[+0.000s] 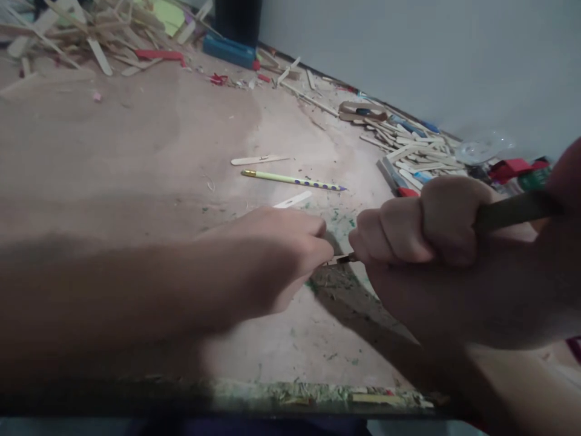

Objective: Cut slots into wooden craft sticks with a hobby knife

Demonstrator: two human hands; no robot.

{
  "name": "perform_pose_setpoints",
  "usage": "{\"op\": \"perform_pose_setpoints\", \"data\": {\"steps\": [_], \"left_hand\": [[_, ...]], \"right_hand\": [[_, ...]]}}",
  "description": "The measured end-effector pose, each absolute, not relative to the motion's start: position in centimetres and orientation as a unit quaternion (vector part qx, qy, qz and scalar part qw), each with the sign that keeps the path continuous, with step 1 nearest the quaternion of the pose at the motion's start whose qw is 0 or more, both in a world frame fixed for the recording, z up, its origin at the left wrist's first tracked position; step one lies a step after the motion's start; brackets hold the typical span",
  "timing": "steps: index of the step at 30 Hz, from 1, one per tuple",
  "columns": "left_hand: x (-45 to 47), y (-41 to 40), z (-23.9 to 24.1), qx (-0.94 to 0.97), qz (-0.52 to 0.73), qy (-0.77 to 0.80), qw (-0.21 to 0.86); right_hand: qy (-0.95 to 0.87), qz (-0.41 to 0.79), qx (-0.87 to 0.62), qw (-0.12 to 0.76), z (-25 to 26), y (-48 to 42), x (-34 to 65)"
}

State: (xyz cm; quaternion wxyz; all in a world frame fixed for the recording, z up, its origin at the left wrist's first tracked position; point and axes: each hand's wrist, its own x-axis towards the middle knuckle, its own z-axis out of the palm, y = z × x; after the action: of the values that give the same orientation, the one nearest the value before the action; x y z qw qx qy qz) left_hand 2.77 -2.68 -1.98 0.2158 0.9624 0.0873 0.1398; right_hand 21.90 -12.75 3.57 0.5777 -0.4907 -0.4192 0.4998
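Note:
My left hand (285, 257) is closed, holding a wooden craft stick (334, 261) down near the tabletop. Only a short end of that stick shows past my fingers. My right hand (422, 242) is wrapped in a fist around a tool with a dark olive handle (517, 212). Its narrow dark tip comes out below my little finger and meets the end of the stick; the exact kind of tool is hidden by my grip. Just beyond my hands lie a yellow pencil with purple dots (295, 180), a loose craft stick (258, 160) and another stick (294, 200).
Craft sticks lie in a heap (113, 30) at the far left, and a second pile (417, 145) sits by the wall. A blue box-like object (230, 52) stands at the back. Green shavings dot the wooden table (136, 151), whose worn front edge (318, 393) runs near me.

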Motion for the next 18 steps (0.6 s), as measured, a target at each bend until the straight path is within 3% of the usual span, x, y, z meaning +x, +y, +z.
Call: {"op": "perform_pose_setpoints", "data": {"steps": [18], "left_hand": [[3.6, -2.8, 0.0, 0.973, 0.060, 0.114, 0.193]], "right_hand": [[-0.458, 0.518, -0.497, 0.524, 4.8, -11.8, 20.7]]}}
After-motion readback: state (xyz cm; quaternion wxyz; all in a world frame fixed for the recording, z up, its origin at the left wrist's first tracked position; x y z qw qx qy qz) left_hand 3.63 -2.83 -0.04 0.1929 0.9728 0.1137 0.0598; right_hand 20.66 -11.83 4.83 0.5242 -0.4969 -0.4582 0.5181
